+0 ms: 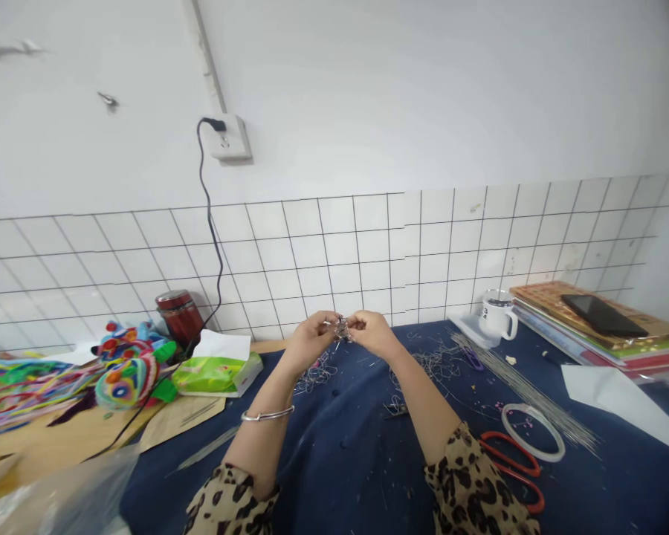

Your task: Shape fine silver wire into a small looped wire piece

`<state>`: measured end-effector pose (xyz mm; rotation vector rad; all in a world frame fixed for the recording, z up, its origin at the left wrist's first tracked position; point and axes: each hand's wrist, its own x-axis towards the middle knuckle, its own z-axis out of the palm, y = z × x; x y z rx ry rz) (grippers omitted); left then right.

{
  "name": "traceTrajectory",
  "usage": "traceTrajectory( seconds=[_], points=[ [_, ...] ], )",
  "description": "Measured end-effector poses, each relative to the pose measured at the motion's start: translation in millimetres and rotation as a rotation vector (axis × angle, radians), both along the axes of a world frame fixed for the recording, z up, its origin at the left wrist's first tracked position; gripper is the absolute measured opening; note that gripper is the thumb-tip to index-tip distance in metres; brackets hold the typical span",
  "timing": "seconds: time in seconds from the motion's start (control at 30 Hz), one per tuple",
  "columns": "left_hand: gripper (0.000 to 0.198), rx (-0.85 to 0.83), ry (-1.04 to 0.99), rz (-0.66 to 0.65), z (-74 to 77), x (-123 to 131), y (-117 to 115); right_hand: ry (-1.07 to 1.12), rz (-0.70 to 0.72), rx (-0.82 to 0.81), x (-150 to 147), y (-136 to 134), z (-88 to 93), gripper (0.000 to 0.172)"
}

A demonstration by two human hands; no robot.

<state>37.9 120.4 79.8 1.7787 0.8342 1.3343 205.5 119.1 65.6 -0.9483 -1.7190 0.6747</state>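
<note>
A small silvery wire piece (342, 328) is held up between my two hands, above the far edge of the dark blue cloth (334, 446). My left hand (314, 338) pinches its left side with thumb and fingers. On its right side the fingertips of my right hand (372, 332) close on the same piece. Its fine shape is too small to make out. Below and beside the hands lie a tangle of thin wire (317, 377) and another tangle (432, 368) on the cloth.
Right: long straight wires (524, 390), red-handled scissors (510, 455), a white ring (554, 440), a white mug (497, 316), and books with a phone (602, 313). Left: a red jar (181, 318), a green packet (215, 375), a colourful plush figure (125, 379) and a black cable (215, 238).
</note>
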Motion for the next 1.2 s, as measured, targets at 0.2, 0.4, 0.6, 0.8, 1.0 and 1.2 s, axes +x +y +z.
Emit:
traceTrajectory(
  seconds=[0.2, 0.4, 0.6, 0.8, 1.0, 1.2],
  points=[
    [0.019, 0.037, 0.032, 0.024, -0.9, -4.6, 4.2, 0.09, 0.033, 0.001, 3.4, -1.6, 4.9, 0.028],
    [0.013, 0.04, 0.039, 0.0, 1.0, -5.8, 4.3, 0.103, 0.14, -0.041, 8.8, -3.3, 6.4, 0.036],
    [0.014, -0.012, 0.047, -0.005, 2.5, -4.3, 0.1, 0.063, 0.134, -0.001, 7.1, 0.6, 1.1, 0.032],
    [0.017, -0.038, 0.003, -0.096, 2.2, -2.4, -1.5, 0.124, 0.072, -0.008, 4.0, 1.6, -0.6, 0.028],
    [0.023, -0.033, 0.029, -0.056, 0.2, -0.8, -0.3, 0.079, -0.047, 0.07, 5.4, 0.9, 1.0, 0.025],
    [0.025, 0.001, 0.064, 0.062, 2.4, -9.2, 2.1, -0.153, -0.223, 0.228, 14.3, -3.1, 5.1, 0.024]
  ],
)
